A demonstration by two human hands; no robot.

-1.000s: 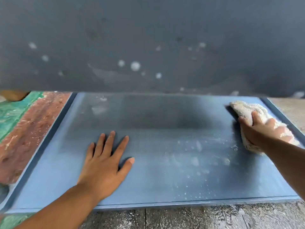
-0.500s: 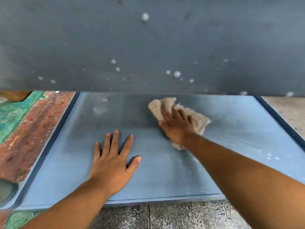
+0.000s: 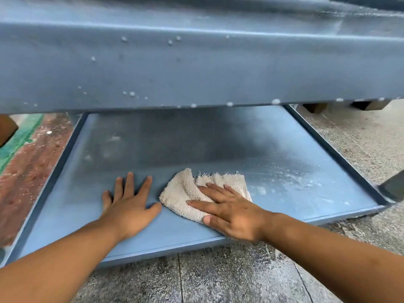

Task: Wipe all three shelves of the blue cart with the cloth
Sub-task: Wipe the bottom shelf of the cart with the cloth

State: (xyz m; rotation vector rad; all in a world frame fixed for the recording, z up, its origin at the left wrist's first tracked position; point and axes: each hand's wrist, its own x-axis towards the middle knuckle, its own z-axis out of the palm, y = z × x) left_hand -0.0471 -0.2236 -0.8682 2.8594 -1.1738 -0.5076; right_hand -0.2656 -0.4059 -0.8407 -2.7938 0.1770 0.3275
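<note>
The blue cart's bottom shelf (image 3: 284,154) lies low in front of me, wet and streaked on its right half. A beige terry cloth (image 3: 185,193) is crumpled near the shelf's front middle. My right hand (image 3: 231,213) presses flat on the cloth, fingers spread and pointing left. My left hand (image 3: 129,204) rests flat on the bare shelf just left of the cloth, its thumb almost touching it. The shelf above (image 3: 196,66) fills the top of the view as a blue band dotted with water drops and hides the back of the bottom shelf.
Rough grey concrete floor (image 3: 218,281) runs along the shelf's front edge and to the right. Red and green painted ground (image 3: 28,162) lies to the left. A dark cart leg (image 3: 391,186) stands at the front right corner. Wooden blocks (image 3: 314,107) sit far right.
My right hand has swept the cloth from the shelf's right edge across to the front middle, beside my left hand. The left hand stays planted. My view has pulled back and up.
</note>
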